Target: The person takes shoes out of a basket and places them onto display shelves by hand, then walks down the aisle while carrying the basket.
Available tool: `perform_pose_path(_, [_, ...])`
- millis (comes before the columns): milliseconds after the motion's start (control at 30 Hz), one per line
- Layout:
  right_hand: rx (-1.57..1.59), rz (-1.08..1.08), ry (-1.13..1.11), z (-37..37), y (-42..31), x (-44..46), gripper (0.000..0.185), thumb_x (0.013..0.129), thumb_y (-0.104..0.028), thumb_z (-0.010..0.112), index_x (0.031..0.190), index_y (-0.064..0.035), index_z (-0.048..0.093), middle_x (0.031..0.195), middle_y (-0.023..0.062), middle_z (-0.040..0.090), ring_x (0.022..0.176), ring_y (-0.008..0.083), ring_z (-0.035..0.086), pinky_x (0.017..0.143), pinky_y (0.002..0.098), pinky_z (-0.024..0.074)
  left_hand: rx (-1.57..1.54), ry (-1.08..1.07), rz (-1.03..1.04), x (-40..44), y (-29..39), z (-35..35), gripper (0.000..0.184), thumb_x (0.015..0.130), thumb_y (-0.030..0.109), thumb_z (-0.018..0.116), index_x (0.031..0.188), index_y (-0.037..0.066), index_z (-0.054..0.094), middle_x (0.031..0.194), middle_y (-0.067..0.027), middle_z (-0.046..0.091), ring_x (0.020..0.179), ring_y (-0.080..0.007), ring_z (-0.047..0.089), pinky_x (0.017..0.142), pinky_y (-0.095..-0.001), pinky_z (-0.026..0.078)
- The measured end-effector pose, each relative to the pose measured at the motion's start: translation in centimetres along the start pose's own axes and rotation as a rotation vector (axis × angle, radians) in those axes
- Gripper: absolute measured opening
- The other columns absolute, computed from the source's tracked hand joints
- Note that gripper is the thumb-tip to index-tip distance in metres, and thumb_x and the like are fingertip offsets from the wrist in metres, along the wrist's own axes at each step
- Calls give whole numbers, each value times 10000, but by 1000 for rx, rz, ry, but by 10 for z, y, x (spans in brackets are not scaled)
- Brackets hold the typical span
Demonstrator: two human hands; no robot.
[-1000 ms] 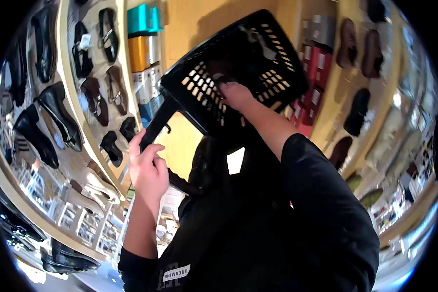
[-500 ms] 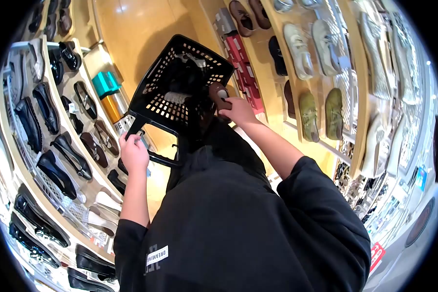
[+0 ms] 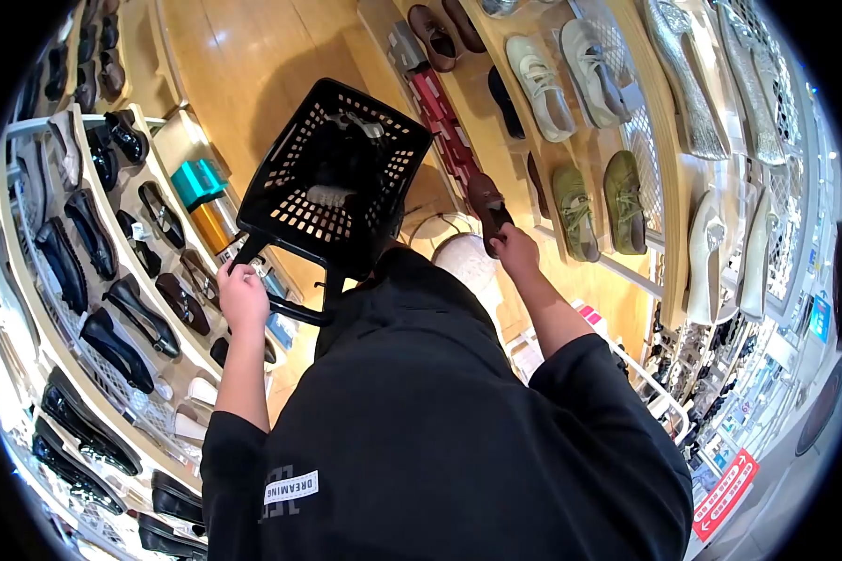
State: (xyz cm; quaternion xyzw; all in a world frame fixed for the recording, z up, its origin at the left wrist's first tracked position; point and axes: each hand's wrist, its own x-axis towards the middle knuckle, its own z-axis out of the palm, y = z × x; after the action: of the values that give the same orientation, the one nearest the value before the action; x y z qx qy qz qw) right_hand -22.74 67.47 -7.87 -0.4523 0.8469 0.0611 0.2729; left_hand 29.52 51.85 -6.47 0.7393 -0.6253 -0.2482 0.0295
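My left hand (image 3: pixel 242 292) is closed round the handle of a black plastic shopping basket (image 3: pixel 285 220). The basket is tilted in front of me, and dark items with a grey-white piece (image 3: pixel 331 195) lie inside it; their kind I cannot make out. In my right hand (image 3: pixel 515 251) is a brown shoe (image 3: pixel 488 208), gripped by its heel end with the toe pointing away from me. The shoe is apart from the basket, near the right-hand shelves. A pair of green lace-up shoes (image 3: pixel 575 213) stands on the shelf just right of that hand.
Shelves of mostly black shoes (image 3: pixel 89 222) run along my left, with a teal box (image 3: pixel 197 182) beyond. On the right are pale sneakers (image 3: pixel 539 89), another brown shoe (image 3: pixel 433 37) and red boxes (image 3: pixel 442 122). A round white stool (image 3: pixel 465 262) stands on the wooden floor (image 3: pixel 253 56).
My right hand has moved right with the brown shoe, from the basket's edge towards the right-hand shelf. The basket, in my left hand, has shifted slightly left.
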Motion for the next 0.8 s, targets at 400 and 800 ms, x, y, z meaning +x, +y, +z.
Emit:
perform_pose_path(400, [-53,250,40,34,87,86,237,911,-223,777,1041,-53,675,1068,176,727,1022,378,706,853,490,554,93,-24,-30,2,13,-5,138,927,75,581,980,56,707,1458,-153,575,1172,-387,652,965,-436,537])
perform_pose_path(800, [-153,472,-82,88,146,132,290,948,-180,633,1182,-48,743,1159,259,729,1130,429,688,976,500,553,92,-98,-62,3,4,-3,200,946,79,519,1029,37,696,1449,-218,557,1330,-409,549,1136,-438,426])
